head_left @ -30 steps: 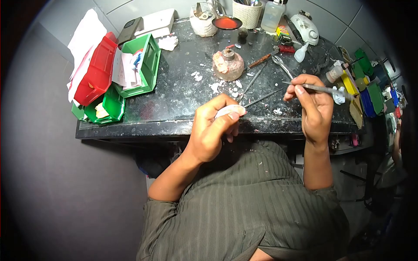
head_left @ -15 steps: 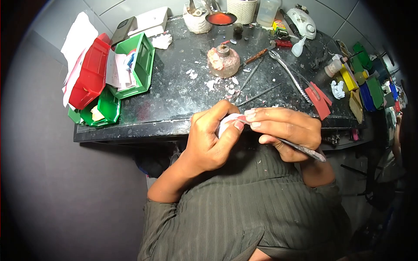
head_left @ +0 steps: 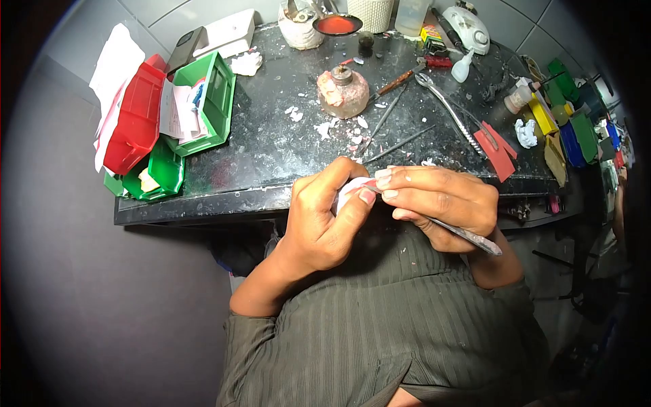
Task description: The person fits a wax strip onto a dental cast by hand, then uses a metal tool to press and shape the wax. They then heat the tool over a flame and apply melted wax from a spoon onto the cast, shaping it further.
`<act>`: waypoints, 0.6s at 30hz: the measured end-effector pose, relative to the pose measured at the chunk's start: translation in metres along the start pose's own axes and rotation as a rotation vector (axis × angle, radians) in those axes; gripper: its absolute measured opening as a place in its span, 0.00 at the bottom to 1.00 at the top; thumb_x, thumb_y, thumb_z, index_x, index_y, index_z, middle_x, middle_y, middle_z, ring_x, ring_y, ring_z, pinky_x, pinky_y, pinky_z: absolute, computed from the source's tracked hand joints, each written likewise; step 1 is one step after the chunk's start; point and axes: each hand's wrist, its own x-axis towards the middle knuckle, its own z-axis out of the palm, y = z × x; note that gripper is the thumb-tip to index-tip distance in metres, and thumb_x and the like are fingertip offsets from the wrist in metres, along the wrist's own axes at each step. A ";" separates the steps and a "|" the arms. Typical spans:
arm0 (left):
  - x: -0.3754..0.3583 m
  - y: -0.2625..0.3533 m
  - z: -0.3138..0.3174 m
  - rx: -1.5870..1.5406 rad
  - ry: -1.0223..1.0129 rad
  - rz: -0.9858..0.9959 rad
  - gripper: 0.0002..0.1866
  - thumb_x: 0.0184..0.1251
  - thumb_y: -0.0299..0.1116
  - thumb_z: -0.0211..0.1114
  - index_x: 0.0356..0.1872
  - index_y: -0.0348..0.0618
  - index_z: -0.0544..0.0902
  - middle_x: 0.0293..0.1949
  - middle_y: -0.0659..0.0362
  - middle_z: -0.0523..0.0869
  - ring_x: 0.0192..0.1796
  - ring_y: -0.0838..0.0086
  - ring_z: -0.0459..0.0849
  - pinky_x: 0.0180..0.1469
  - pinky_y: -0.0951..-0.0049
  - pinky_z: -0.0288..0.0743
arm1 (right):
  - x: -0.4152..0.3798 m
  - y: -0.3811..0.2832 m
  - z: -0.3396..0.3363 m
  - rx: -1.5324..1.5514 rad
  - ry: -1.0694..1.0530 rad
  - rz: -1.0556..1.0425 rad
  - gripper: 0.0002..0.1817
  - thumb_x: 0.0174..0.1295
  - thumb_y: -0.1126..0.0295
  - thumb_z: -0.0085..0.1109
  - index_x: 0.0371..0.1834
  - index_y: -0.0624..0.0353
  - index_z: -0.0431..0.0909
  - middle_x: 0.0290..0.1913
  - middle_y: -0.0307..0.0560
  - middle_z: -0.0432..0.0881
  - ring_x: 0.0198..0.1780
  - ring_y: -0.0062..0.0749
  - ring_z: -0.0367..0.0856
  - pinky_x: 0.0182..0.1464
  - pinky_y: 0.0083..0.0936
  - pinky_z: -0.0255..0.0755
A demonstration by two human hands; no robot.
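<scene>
My left hand (head_left: 320,218) is closed around a pale, whitish piece with pink wax on it (head_left: 350,186), which looks like a dental cast. Most of the piece is hidden by the fingers. My right hand (head_left: 447,203) grips a slim metal wax carver (head_left: 475,239), its handle end sticking out below the palm. The right fingertips meet the left thumb at the piece, and the carver's working tip is hard to make out there. Both hands are held just in front of the bench's near edge.
A wax-smeared spirit burner (head_left: 344,98) stands on the black bench (head_left: 271,136) among white and pink scraps. Thin tools (head_left: 400,144), a long metal instrument (head_left: 449,112) and pink wax sheets (head_left: 497,156) lie nearby. Green (head_left: 220,102) and red bins (head_left: 139,115) stand left.
The view has shifted slightly, so bench items sit a little further left and up. Both hands keep their grips, with only slight movement at the piece.
</scene>
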 end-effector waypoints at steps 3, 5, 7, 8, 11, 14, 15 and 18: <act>0.000 0.000 0.000 -0.001 0.006 -0.006 0.10 0.69 0.31 0.59 0.36 0.31 0.80 0.21 0.60 0.80 0.22 0.80 0.75 0.27 0.78 0.66 | -0.001 -0.002 0.000 -0.008 0.002 0.015 0.13 0.55 0.78 0.73 0.44 0.66 0.86 0.44 0.53 0.89 0.46 0.42 0.91 0.48 0.31 0.87; -0.001 0.000 0.000 -0.004 0.007 -0.012 0.10 0.69 0.32 0.59 0.36 0.31 0.80 0.21 0.60 0.80 0.22 0.81 0.75 0.27 0.78 0.66 | -0.001 -0.003 0.001 -0.015 0.006 0.023 0.13 0.55 0.79 0.73 0.44 0.66 0.85 0.44 0.53 0.88 0.46 0.41 0.91 0.47 0.30 0.87; -0.001 0.000 0.000 -0.002 0.007 -0.031 0.11 0.69 0.32 0.59 0.36 0.31 0.80 0.21 0.60 0.80 0.22 0.81 0.75 0.26 0.78 0.66 | -0.001 -0.005 0.002 -0.021 0.024 0.025 0.12 0.56 0.80 0.72 0.44 0.68 0.85 0.45 0.55 0.88 0.46 0.42 0.90 0.47 0.30 0.87; -0.001 0.000 0.001 -0.002 0.006 -0.031 0.11 0.69 0.32 0.59 0.36 0.31 0.80 0.21 0.60 0.80 0.22 0.81 0.75 0.26 0.78 0.66 | -0.001 -0.006 0.002 -0.021 0.025 0.026 0.12 0.56 0.80 0.72 0.44 0.68 0.85 0.45 0.55 0.88 0.46 0.42 0.90 0.47 0.30 0.87; -0.002 0.000 0.003 -0.018 0.034 -0.056 0.11 0.70 0.32 0.58 0.36 0.31 0.80 0.20 0.61 0.79 0.22 0.82 0.74 0.26 0.79 0.65 | -0.001 -0.008 0.003 -0.039 0.033 0.029 0.12 0.56 0.81 0.71 0.44 0.69 0.84 0.45 0.56 0.88 0.47 0.43 0.90 0.48 0.31 0.87; -0.002 -0.001 0.005 -0.026 0.043 -0.062 0.11 0.71 0.32 0.57 0.36 0.32 0.79 0.21 0.61 0.79 0.22 0.83 0.74 0.26 0.80 0.64 | -0.002 -0.009 0.004 -0.038 0.038 0.042 0.13 0.56 0.82 0.71 0.45 0.70 0.84 0.46 0.57 0.87 0.47 0.44 0.90 0.49 0.31 0.87; -0.002 -0.002 0.006 -0.049 0.053 -0.058 0.11 0.72 0.32 0.57 0.36 0.32 0.79 0.21 0.61 0.79 0.23 0.83 0.74 0.26 0.80 0.64 | -0.001 -0.009 0.005 -0.038 0.040 0.042 0.13 0.57 0.82 0.71 0.45 0.70 0.84 0.46 0.57 0.87 0.47 0.45 0.90 0.49 0.31 0.87; -0.003 -0.003 0.009 -0.086 0.067 -0.065 0.11 0.73 0.33 0.56 0.37 0.32 0.78 0.23 0.61 0.79 0.24 0.83 0.74 0.27 0.80 0.65 | -0.001 -0.011 0.006 -0.041 0.049 0.047 0.12 0.58 0.83 0.69 0.45 0.71 0.83 0.46 0.58 0.87 0.48 0.45 0.90 0.49 0.30 0.86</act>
